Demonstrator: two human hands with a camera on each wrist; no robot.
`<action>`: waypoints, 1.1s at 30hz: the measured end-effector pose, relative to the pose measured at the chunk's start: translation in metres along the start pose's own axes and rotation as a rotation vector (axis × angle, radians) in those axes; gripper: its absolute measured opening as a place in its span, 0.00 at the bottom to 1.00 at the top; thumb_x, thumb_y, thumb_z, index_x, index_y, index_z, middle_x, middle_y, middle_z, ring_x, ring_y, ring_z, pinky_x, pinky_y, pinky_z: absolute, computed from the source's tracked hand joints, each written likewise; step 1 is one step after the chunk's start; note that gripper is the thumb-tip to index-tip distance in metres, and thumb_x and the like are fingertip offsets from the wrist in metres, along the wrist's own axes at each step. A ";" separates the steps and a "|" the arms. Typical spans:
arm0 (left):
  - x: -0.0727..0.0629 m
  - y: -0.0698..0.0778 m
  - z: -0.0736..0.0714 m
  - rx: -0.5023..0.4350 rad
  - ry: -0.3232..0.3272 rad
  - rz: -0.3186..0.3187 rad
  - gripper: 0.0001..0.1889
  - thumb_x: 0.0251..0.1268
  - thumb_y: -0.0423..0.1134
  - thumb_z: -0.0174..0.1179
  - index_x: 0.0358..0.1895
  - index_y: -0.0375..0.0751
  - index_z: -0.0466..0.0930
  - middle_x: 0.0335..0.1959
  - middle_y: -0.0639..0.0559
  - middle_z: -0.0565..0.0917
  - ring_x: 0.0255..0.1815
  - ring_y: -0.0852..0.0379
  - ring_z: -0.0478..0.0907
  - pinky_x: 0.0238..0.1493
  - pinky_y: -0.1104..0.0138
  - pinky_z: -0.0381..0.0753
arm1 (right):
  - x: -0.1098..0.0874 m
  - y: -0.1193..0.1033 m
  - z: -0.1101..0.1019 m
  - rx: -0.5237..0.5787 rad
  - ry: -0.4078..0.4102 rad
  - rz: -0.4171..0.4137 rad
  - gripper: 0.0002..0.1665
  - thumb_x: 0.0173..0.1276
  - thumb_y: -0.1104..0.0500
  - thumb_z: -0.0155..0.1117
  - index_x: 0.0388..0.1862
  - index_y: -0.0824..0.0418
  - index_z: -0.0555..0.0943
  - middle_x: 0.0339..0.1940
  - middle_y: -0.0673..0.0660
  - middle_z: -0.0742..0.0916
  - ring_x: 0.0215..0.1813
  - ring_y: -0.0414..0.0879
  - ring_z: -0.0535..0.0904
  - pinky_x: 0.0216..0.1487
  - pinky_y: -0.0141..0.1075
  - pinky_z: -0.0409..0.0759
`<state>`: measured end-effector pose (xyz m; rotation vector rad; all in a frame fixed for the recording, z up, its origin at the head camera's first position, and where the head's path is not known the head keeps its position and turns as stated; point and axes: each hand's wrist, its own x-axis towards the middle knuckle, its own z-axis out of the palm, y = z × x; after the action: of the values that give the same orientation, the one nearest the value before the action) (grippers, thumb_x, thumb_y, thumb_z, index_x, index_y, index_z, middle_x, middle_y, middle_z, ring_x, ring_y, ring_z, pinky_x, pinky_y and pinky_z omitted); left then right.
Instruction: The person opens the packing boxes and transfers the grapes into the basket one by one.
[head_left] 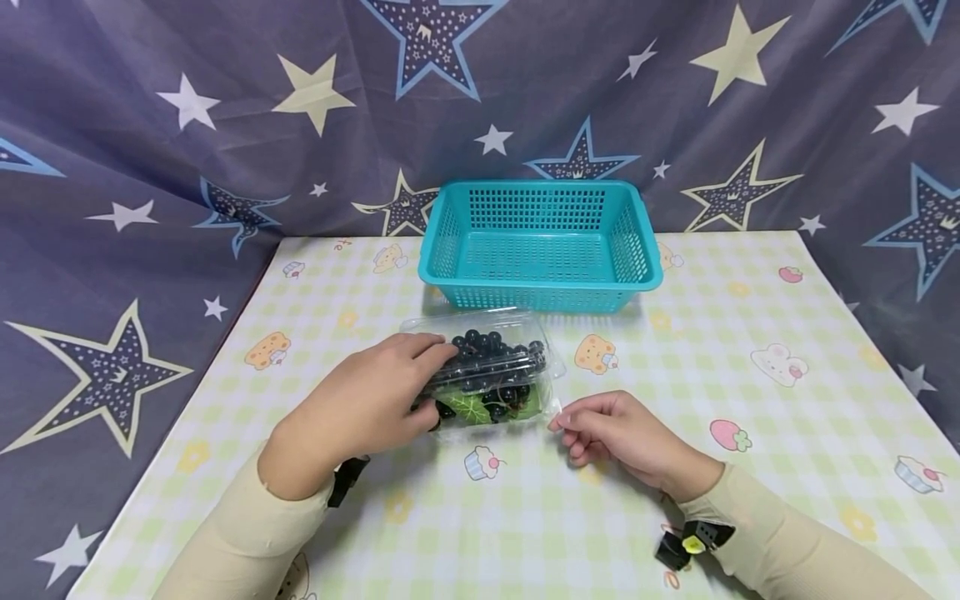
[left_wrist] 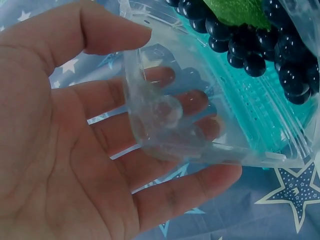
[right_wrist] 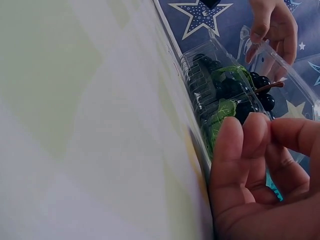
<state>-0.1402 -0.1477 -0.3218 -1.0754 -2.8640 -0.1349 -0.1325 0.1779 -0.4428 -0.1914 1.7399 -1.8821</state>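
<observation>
A clear plastic clamshell box (right_wrist: 192, 82) lies on the table with its lid (head_left: 487, 318) partly raised. Inside are dark grapes (head_left: 487, 346), green leaves (head_left: 470, 408) and a brown stem (right_wrist: 270, 87). From the left, my left hand (head_left: 367, 396) holds the lid's edge; in the left wrist view its thumb lies at the rim and the fingers show behind the clear plastic. At the box's near right corner, my right hand (head_left: 626, 433) pinches the edge between thumb and index finger. The other right fingers are loosely curled, and the exact pinch point is partly hidden.
Behind the box stands a turquoise plastic basket (head_left: 540, 297) with perforated walls. A checked, printed cloth (head_left: 525, 533) covers the table. A dark star-patterned curtain (head_left: 247, 67) hangs along the back and both sides.
</observation>
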 end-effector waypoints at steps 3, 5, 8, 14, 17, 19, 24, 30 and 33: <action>-0.001 -0.002 -0.003 -0.006 0.012 -0.006 0.30 0.60 0.39 0.65 0.68 0.40 0.77 0.63 0.47 0.81 0.63 0.49 0.80 0.57 0.53 0.84 | 0.000 0.001 0.000 0.004 0.005 -0.003 0.22 0.76 0.63 0.59 0.54 0.84 0.79 0.35 0.59 0.88 0.32 0.39 0.83 0.39 0.37 0.89; -0.002 -0.003 -0.004 -0.016 0.023 -0.007 0.30 0.60 0.39 0.65 0.68 0.40 0.77 0.62 0.47 0.81 0.62 0.50 0.81 0.56 0.53 0.84 | 0.000 0.001 0.000 0.010 0.008 -0.003 0.22 0.76 0.63 0.59 0.55 0.84 0.79 0.35 0.59 0.87 0.32 0.39 0.83 0.39 0.37 0.89; -0.002 -0.006 -0.005 -0.030 0.041 -0.003 0.29 0.61 0.40 0.64 0.68 0.40 0.77 0.62 0.48 0.82 0.62 0.50 0.81 0.56 0.53 0.84 | 0.000 0.002 0.000 0.015 0.016 -0.003 0.22 0.76 0.63 0.59 0.55 0.84 0.79 0.34 0.58 0.87 0.32 0.39 0.83 0.39 0.38 0.89; -0.004 -0.011 -0.008 -0.042 0.074 -0.014 0.27 0.65 0.42 0.61 0.68 0.42 0.78 0.64 0.48 0.82 0.63 0.49 0.81 0.58 0.52 0.83 | 0.000 0.002 -0.001 0.011 0.035 0.006 0.21 0.77 0.62 0.59 0.55 0.82 0.79 0.34 0.57 0.87 0.31 0.39 0.83 0.39 0.38 0.89; -0.005 -0.012 -0.010 -0.039 0.094 -0.024 0.26 0.67 0.43 0.59 0.68 0.42 0.78 0.64 0.47 0.82 0.64 0.48 0.81 0.60 0.50 0.82 | 0.000 0.001 -0.001 0.004 0.043 0.005 0.22 0.76 0.62 0.59 0.55 0.82 0.79 0.34 0.57 0.86 0.31 0.39 0.82 0.39 0.38 0.89; -0.005 -0.013 -0.011 -0.038 0.102 -0.030 0.26 0.68 0.43 0.58 0.68 0.42 0.77 0.64 0.47 0.83 0.64 0.48 0.81 0.60 0.50 0.82 | 0.000 0.001 -0.001 0.007 0.050 0.011 0.22 0.76 0.62 0.59 0.55 0.82 0.79 0.33 0.57 0.86 0.31 0.39 0.82 0.38 0.38 0.89; -0.005 -0.013 -0.011 -0.036 0.129 -0.040 0.25 0.69 0.44 0.58 0.67 0.42 0.78 0.63 0.46 0.83 0.63 0.47 0.82 0.60 0.49 0.82 | 0.000 0.002 -0.001 0.021 0.060 0.026 0.21 0.75 0.63 0.58 0.56 0.81 0.79 0.33 0.56 0.86 0.30 0.40 0.82 0.37 0.38 0.89; -0.005 -0.016 -0.011 -0.054 0.168 -0.054 0.24 0.70 0.46 0.57 0.67 0.43 0.78 0.62 0.46 0.83 0.63 0.46 0.82 0.60 0.48 0.82 | 0.001 0.002 -0.001 0.024 0.054 0.029 0.22 0.75 0.62 0.57 0.56 0.81 0.79 0.33 0.55 0.86 0.30 0.40 0.82 0.37 0.38 0.89; -0.005 -0.018 -0.011 -0.070 0.191 -0.058 0.23 0.71 0.46 0.58 0.66 0.44 0.78 0.62 0.47 0.83 0.63 0.46 0.82 0.60 0.48 0.81 | 0.001 0.002 -0.002 0.031 0.045 0.029 0.21 0.76 0.62 0.57 0.55 0.81 0.79 0.32 0.55 0.86 0.30 0.40 0.82 0.36 0.37 0.89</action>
<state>-0.1485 -0.1657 -0.3120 -0.9348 -2.7378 -0.3249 -0.1337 0.1796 -0.4453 -0.1113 1.7326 -1.9051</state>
